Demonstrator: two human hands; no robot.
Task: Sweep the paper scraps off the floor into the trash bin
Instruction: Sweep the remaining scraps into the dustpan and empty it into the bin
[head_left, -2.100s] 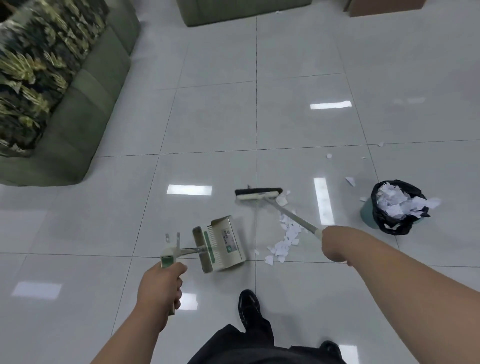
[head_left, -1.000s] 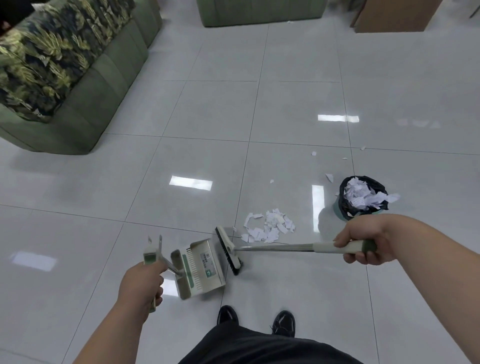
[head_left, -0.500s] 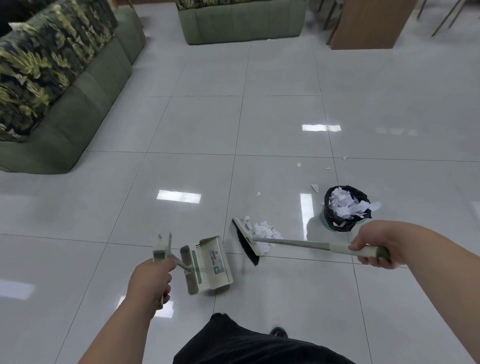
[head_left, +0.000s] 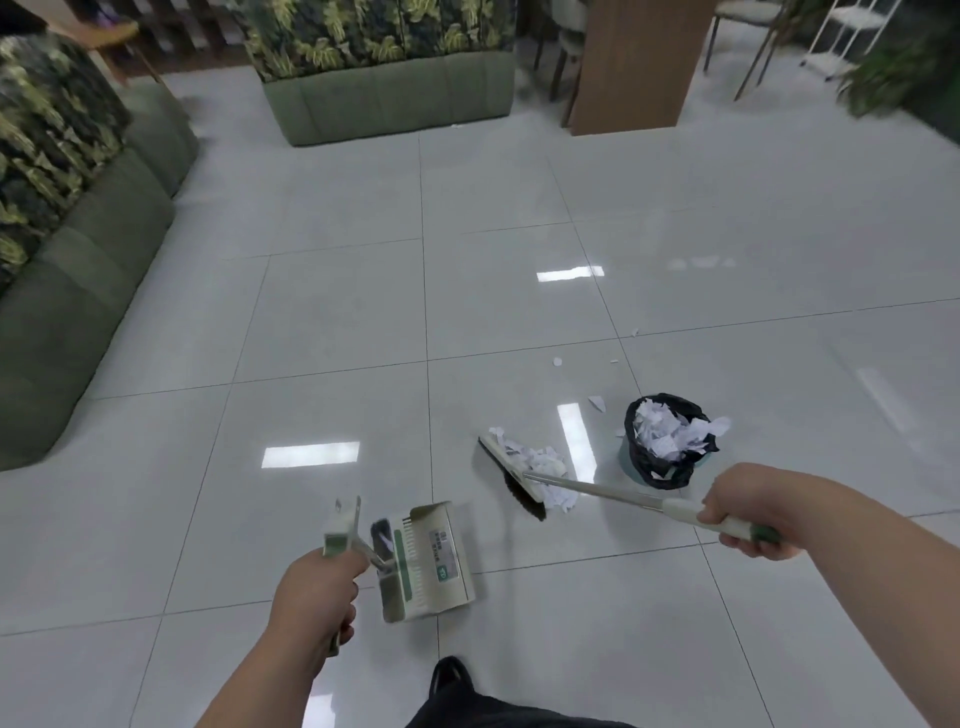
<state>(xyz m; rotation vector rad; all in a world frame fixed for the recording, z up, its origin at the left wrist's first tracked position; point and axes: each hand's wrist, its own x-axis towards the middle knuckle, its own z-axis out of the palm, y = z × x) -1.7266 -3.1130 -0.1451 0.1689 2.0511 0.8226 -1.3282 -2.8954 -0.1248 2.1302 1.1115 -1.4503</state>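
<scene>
A glossy grey tiled floor (head_left: 322, 312) is pictured with a pile of paper scraps (head_left: 543, 462) gathered against a broom head (head_left: 511, 480), near the left of a black-lined trash bin (head_left: 665, 467). Stray scraps (head_left: 597, 403) are scattered farther off; green sofas (head_left: 78, 322) are set along the left and far edges.

- floor (head_left: 519, 218): smooth tiles are shining glossy, mirroring the ceiling lights.
- broom (head_left: 597, 490): its shaft is looking like bright metal, its grip like pale and green plastic.
- dustpan (head_left: 441, 566): pale plastic is showing a matt, ribbed face.
- paper scraps (head_left: 540, 460): white paper is lying crumpled.
- trash bin (head_left: 644, 460): its thin black plastic liner is glinting slightly.
- sofa (head_left: 83, 322): green cloth is appearing matt and ribbed.
- pillar (head_left: 634, 62): brown wood is looking smooth.
</scene>
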